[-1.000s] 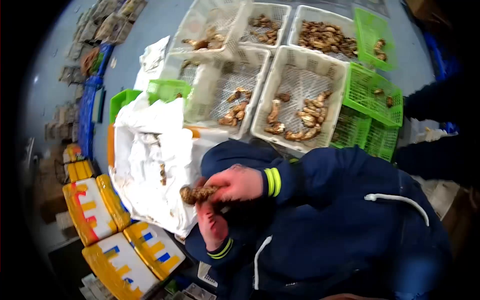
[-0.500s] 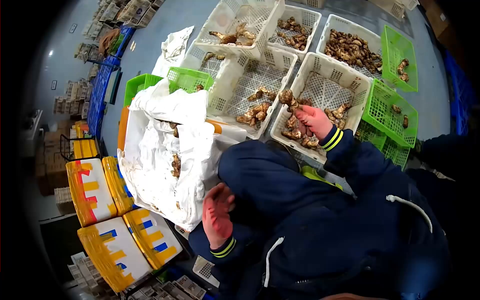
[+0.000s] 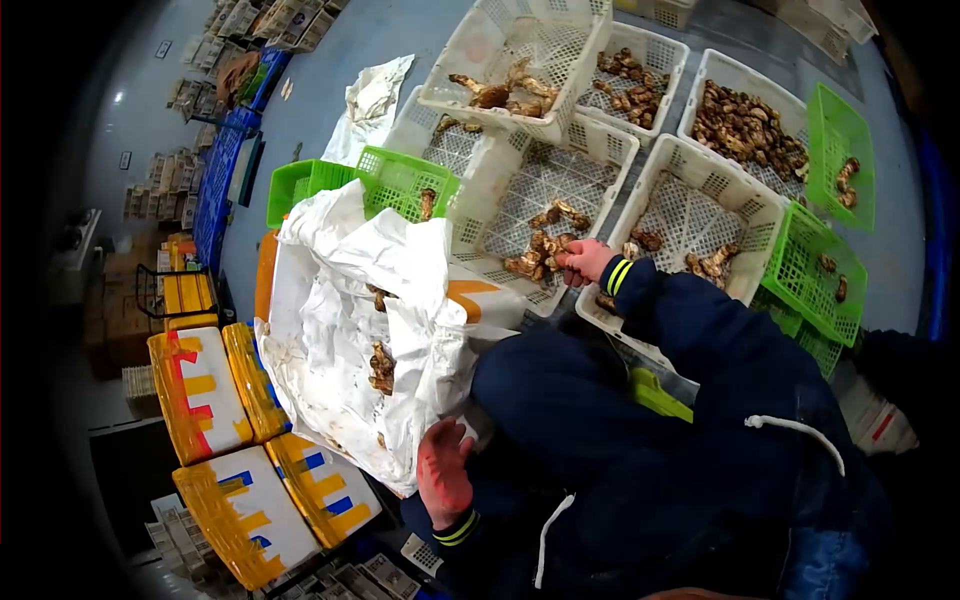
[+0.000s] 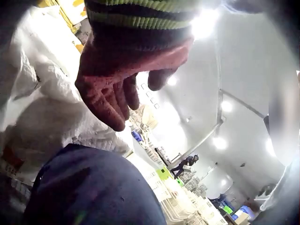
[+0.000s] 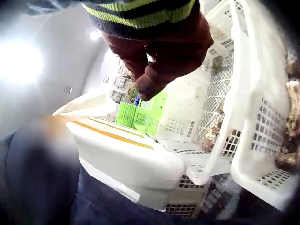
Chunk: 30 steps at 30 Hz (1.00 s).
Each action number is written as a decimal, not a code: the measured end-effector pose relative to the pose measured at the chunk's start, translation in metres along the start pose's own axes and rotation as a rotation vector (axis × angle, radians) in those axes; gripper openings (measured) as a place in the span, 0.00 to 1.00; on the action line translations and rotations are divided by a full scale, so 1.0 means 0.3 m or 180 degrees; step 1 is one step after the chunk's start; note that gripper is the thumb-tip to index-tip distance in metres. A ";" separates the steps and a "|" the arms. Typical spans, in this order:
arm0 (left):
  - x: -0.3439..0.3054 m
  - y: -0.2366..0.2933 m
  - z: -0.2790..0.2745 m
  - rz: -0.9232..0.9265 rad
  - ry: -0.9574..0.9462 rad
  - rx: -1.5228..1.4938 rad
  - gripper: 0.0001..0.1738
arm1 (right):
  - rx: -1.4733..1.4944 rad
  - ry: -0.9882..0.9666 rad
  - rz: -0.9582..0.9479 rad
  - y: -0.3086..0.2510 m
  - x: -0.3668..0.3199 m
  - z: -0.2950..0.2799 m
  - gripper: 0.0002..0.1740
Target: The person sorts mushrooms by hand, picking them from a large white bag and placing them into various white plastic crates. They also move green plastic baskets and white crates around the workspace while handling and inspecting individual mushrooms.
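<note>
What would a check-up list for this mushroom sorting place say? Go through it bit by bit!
Surface: grey floor, crowded with crates.
Job's things: mushrooms in a white crate; more in the white sack.
Clutter: green baskets, yellow taped boxes, crumpled white sheet.
Grips: left hand relaxed beside the sack, holding nothing; right hand at the crate's mushrooms, hold unclear.
Cables: nothing seen.
Surroundings: stacked boxes farther along the floor; a person far off.
</note>
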<state>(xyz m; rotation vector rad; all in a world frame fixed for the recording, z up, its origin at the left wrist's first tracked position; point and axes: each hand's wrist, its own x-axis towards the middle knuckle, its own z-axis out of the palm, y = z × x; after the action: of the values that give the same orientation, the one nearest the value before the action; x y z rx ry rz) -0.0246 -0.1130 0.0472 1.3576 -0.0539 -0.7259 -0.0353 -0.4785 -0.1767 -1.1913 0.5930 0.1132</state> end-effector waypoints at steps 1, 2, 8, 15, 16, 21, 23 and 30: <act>0.012 -0.001 -0.001 -0.0024 0.0035 0.0048 0.22 | -0.0256 0.0155 -0.0031 -0.043 -0.007 0.027 0.14; 0.025 -0.003 -0.003 -0.0046 0.0067 0.0093 0.23 | -0.0270 0.0074 0.0076 -0.080 -0.014 0.045 0.13; 0.094 -0.015 0.039 -0.0151 0.0495 0.0364 0.22 | 0.0230 -0.0050 0.0383 0.006 0.075 0.087 0.14; 0.128 -0.048 -0.024 -0.0350 0.0722 -0.0173 0.20 | -0.0596 -0.0116 0.0584 0.046 0.228 0.099 0.22; 0.124 -0.051 -0.027 -0.0376 0.0664 -0.0223 0.21 | -0.0874 -0.0219 0.0546 0.034 0.264 0.119 0.22; 0.127 -0.051 0.008 -0.0318 0.0611 -0.0227 0.23 | -0.1172 0.0121 -0.1392 -0.324 0.383 0.336 0.22; 0.124 -0.017 0.045 -0.0195 0.0573 -0.0060 0.24 | -0.0293 0.0004 -0.1320 -0.394 0.441 0.396 0.25; 0.113 -0.008 0.086 0.0541 0.0249 -0.0529 0.28 | 0.0999 -0.0494 -0.1807 -0.531 -0.043 0.407 0.18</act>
<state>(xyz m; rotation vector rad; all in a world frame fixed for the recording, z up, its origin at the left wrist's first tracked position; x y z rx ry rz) -0.0105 -0.1524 0.0389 1.2050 -0.0452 -0.5225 0.0611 -0.4275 -0.0076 -0.9931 0.1137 -0.3554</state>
